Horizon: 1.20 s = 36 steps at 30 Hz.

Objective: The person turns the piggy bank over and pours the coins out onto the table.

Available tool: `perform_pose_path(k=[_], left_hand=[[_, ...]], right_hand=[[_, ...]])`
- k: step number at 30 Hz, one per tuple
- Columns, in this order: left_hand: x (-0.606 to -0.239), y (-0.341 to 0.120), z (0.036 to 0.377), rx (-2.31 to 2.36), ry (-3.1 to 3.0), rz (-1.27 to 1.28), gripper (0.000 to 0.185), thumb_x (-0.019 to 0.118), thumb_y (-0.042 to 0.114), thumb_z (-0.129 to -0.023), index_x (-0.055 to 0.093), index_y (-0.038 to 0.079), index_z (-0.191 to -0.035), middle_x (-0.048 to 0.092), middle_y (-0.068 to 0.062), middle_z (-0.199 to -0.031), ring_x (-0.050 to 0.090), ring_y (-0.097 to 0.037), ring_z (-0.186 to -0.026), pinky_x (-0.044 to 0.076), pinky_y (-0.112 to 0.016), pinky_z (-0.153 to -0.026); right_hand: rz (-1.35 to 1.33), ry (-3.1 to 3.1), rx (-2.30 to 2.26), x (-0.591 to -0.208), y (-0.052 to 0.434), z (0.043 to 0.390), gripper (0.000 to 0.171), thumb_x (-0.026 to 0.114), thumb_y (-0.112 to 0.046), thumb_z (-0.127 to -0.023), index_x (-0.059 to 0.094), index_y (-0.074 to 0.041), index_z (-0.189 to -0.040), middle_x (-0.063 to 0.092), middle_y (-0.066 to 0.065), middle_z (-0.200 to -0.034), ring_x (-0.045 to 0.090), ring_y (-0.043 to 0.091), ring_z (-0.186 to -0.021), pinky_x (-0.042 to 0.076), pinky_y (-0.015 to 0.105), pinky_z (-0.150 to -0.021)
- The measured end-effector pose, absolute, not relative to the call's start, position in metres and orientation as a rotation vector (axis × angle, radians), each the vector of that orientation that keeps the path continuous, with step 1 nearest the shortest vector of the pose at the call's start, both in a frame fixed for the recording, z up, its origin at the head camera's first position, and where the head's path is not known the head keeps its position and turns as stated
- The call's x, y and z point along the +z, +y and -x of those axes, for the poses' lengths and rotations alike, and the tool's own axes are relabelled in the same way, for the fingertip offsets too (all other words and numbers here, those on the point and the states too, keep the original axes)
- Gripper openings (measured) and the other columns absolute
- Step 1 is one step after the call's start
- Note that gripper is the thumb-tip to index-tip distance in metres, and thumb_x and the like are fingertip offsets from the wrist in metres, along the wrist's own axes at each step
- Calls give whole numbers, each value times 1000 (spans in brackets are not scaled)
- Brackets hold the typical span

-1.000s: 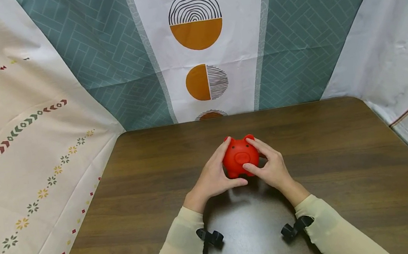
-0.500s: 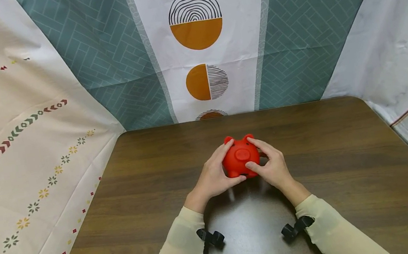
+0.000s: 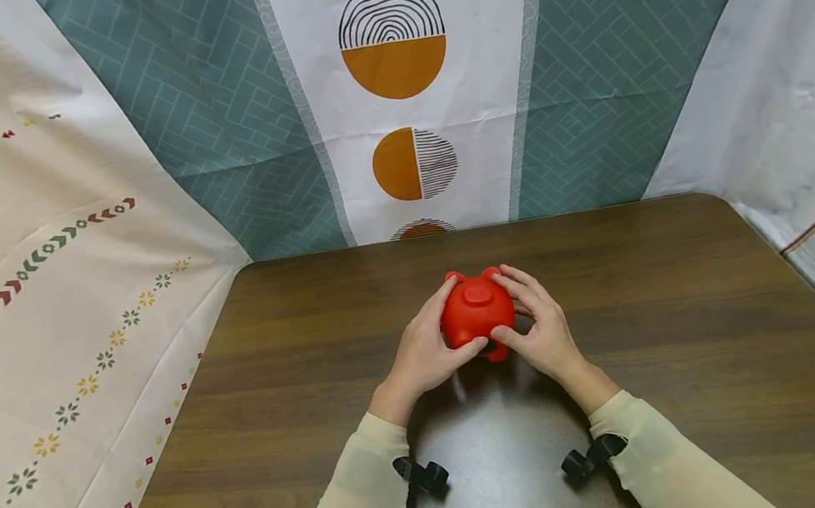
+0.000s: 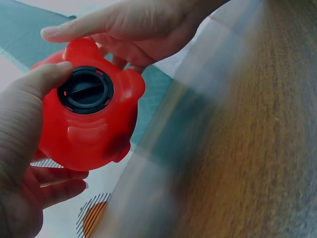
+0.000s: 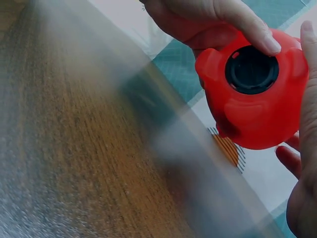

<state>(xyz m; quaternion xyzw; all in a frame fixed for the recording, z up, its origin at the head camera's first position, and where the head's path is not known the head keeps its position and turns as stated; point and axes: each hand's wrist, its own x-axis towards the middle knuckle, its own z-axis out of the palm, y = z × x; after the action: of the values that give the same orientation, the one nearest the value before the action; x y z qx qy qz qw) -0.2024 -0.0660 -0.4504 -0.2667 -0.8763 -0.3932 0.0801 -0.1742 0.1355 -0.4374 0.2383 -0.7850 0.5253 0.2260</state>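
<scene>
A red piggy bank (image 3: 476, 313) is held just above the dark wooden table (image 3: 687, 323), near its middle. My left hand (image 3: 426, 351) grips its left side and my right hand (image 3: 541, 331) grips its right side, thumbs underneath. The pig is tipped back, snout upward. In the left wrist view the piggy bank (image 4: 91, 119) shows its underside with a black round plug (image 4: 85, 90); my left thumb (image 4: 37, 82) lies at the plug's edge. The right wrist view shows the same plug (image 5: 251, 69) on the piggy bank (image 5: 257, 109), with a thumb (image 5: 247, 25) resting at its rim.
Patterned cloth backdrops hang behind and beside the table: teal and white with orange circles (image 3: 396, 71) at the back, cream (image 3: 41, 287) on the left, pale marble print (image 3: 774, 95) on the right. Black wrist camera mounts (image 3: 421, 474) sit by my sleeves.
The piggy bank has tilted backward in both hands, its snout turning from facing me to pointing up, and it has lifted slightly. The hands stay in place around it.
</scene>
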Motion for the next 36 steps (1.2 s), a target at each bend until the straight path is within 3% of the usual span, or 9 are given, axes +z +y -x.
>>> perform_pose_path(k=[6, 13, 24, 30, 36], left_hand=[[-449, -64, 202, -1227, -2656, 715, 86, 67, 53, -83, 24, 27, -152, 48, 3, -139, 54, -17, -113, 53, -35, -85], [-448, -66, 201, -1284, -2672, 683, 81, 62, 56, -86, 23, 27, -151, 52, -1, -134, 56, -18, -108, 53, -34, -83], [-448, -70, 202, -1270, -2645, 701, 79, 60, 56, -87, 26, 25, -151, 52, -1, -135, 55, -18, -108, 54, -35, -83], [-446, -69, 201, -1167, -2644, 699, 77, 60, 57, -87, 27, 30, -151, 48, -1, -137, 52, -19, -111, 53, -36, -84], [-445, -65, 201, -1111, -2586, 762, 73, 60, 53, -88, 33, 23, -150, 44, -1, -137, 53, -19, -109, 53, -35, -85]], right_hand=[[-701, -2155, 1407, -469, 140, 191, 77, 83, -2, -68, 51, -5, -138, 46, 12, -143, 53, 28, -120, 54, 33, -86], [-711, -2165, 1366, -476, 140, 194, 76, 80, -13, -76, 47, -17, -143, 46, 0, -146, 54, 20, -121, 54, 37, -85], [-770, -2137, 1129, -478, 140, 196, 69, 68, -46, -86, 47, -13, -143, 47, 4, -145, 57, 23, -118, 55, 38, -81], [-730, -2123, 1145, -479, 140, 195, 66, 73, -34, -84, 49, -13, -141, 50, 5, -142, 60, 23, -113, 57, 36, -77], [-692, -2101, 1172, -478, 141, 196, 63, 75, -22, -80, 53, -11, -138, 54, 7, -137, 63, 25, -106, 57, 34, -74]])
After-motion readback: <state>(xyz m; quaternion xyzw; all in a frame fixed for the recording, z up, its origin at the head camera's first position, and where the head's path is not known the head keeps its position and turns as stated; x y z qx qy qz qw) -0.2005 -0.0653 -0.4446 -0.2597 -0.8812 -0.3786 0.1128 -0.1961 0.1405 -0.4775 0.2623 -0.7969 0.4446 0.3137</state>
